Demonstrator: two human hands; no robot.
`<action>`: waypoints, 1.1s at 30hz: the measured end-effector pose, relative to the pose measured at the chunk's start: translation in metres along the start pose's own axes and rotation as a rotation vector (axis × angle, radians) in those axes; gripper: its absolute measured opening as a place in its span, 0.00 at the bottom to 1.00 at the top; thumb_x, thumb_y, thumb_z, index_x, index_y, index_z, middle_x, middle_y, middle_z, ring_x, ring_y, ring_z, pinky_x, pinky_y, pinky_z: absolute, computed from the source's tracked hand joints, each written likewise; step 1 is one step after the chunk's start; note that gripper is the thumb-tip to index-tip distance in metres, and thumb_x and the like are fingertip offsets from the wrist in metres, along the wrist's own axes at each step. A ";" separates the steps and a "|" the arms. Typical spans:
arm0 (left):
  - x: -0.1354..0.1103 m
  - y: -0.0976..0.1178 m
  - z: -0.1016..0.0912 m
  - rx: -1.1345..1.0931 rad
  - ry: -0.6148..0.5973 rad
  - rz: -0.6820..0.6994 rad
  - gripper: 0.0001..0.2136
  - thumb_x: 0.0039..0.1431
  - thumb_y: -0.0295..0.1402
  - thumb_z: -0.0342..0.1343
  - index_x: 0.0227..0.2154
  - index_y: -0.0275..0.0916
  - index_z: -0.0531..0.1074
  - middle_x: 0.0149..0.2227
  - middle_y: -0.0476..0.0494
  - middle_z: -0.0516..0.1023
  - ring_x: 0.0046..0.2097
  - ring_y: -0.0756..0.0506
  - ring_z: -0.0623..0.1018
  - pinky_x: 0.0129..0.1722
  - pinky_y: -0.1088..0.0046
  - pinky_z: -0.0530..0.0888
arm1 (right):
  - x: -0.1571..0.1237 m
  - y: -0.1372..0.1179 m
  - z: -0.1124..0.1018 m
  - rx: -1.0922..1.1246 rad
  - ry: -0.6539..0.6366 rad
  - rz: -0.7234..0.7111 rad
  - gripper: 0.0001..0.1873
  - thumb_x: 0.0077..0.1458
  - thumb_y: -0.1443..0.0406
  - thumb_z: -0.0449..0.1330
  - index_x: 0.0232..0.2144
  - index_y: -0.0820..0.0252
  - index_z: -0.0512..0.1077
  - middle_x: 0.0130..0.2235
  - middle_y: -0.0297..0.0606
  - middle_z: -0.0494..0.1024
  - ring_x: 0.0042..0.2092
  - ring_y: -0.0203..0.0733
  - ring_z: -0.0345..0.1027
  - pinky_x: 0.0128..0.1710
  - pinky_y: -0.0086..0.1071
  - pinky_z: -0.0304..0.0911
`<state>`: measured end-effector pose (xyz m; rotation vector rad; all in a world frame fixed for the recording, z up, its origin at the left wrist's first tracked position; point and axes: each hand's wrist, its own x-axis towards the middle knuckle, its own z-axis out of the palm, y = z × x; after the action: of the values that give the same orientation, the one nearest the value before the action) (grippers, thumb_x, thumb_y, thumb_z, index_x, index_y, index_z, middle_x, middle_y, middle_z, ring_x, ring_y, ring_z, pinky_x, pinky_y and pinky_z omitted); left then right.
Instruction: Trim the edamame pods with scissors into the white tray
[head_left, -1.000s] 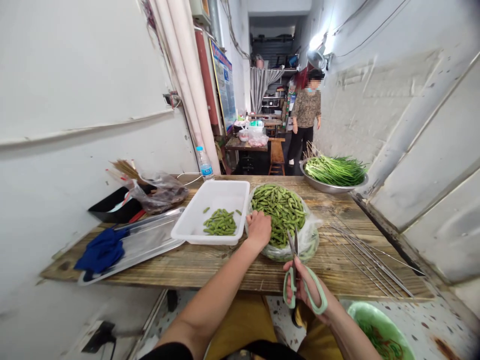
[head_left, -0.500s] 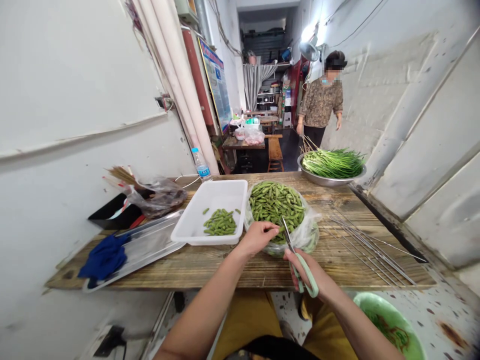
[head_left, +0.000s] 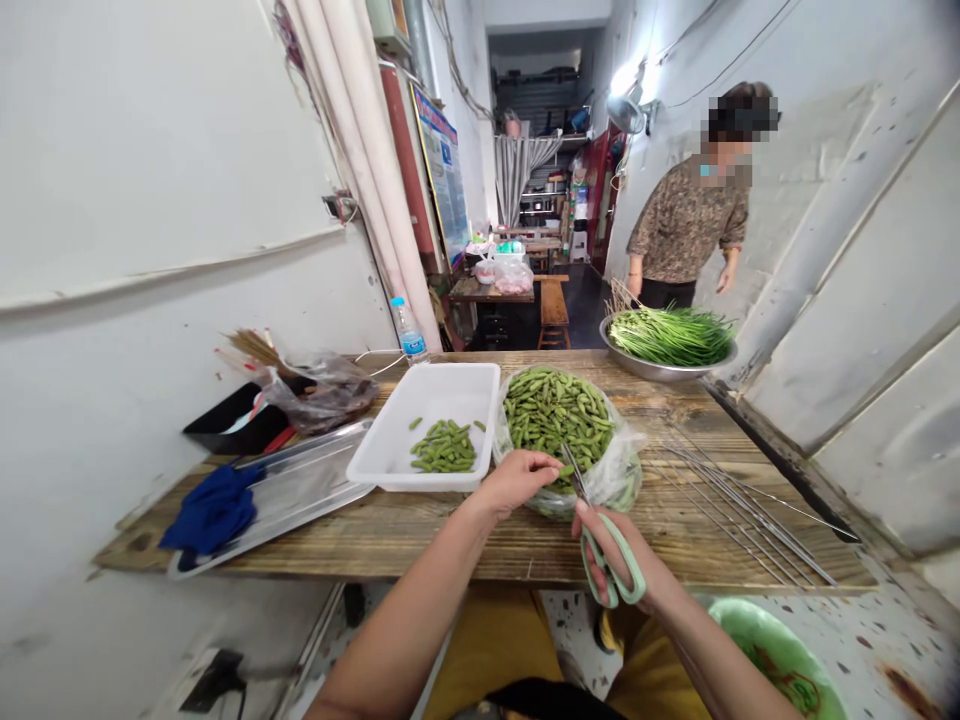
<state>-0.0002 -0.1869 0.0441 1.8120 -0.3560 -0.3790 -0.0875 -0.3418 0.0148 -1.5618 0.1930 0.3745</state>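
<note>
My left hand [head_left: 523,477] pinches a green edamame pod [head_left: 565,471] over the near edge of a clear plastic bag [head_left: 624,462]. That bag is heaped with edamame pods [head_left: 556,412]. In my right hand [head_left: 604,545] are scissors [head_left: 613,560] with pale green handles, fingers through the loops. Their blades are parted and reach the pod at my left fingertips. Left of the bag, a white plastic tub [head_left: 391,433] holds a small pile of pods [head_left: 444,447].
A metal bowl of green stalks [head_left: 667,340] stands at the back right, several metal skewers [head_left: 739,500] nearer. Metal tray [head_left: 296,510], blue cloth [head_left: 212,508], black box [head_left: 229,420] and water bottle [head_left: 409,333] are left. A green basin [head_left: 780,650] sits below; a person [head_left: 690,210] stands beyond.
The scissors' handles have spread and the blades have opened around the pod. The person at the back has moved nearer and to the right, leaning. My view has shifted slightly.
</note>
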 end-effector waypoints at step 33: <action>-0.011 -0.001 0.044 -0.897 0.287 -0.131 0.15 0.44 0.27 0.66 0.19 0.34 0.62 0.22 0.46 0.75 0.27 0.51 0.76 0.31 0.76 0.74 | 0.004 0.013 0.004 0.089 0.003 -0.064 0.31 0.47 0.36 0.51 0.34 0.58 0.61 0.19 0.26 0.61 0.17 0.34 0.58 0.15 0.29 0.58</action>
<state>-0.0291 -0.2198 0.0324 0.9826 0.1348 -0.2931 -0.0889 -0.3375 0.0012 -1.4773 0.1599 0.3097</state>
